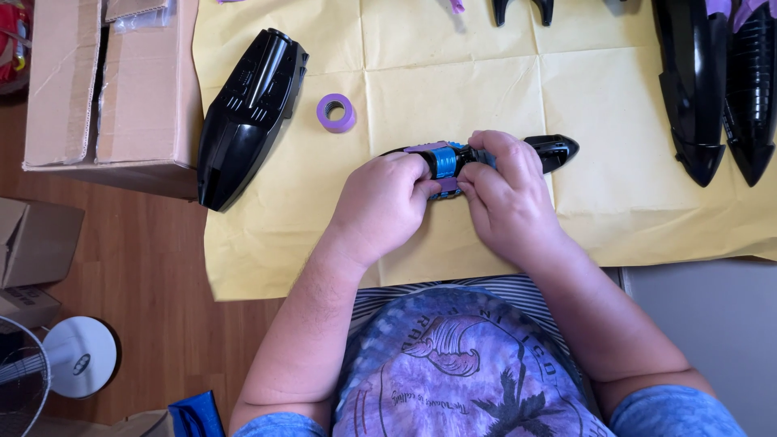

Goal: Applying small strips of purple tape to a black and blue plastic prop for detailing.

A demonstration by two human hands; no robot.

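Black plastic part point(494, 158) with a blue middle sits pinched between left hand point(380, 202) and right hand point(506, 198), fingers closed around it to steady it; purple tape roll point(336, 112) lies just beyond.

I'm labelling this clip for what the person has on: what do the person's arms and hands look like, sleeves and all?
Both hands, the left hand and the right hand, are bare: no gloves, rings or watch visible. The forearms are bare too. Short blue sleeves show at the upper arms, part of a purple and blue printed T-shirt.

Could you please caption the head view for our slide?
Both hands, left and right, grip a black-and-blue part over yellow paper.
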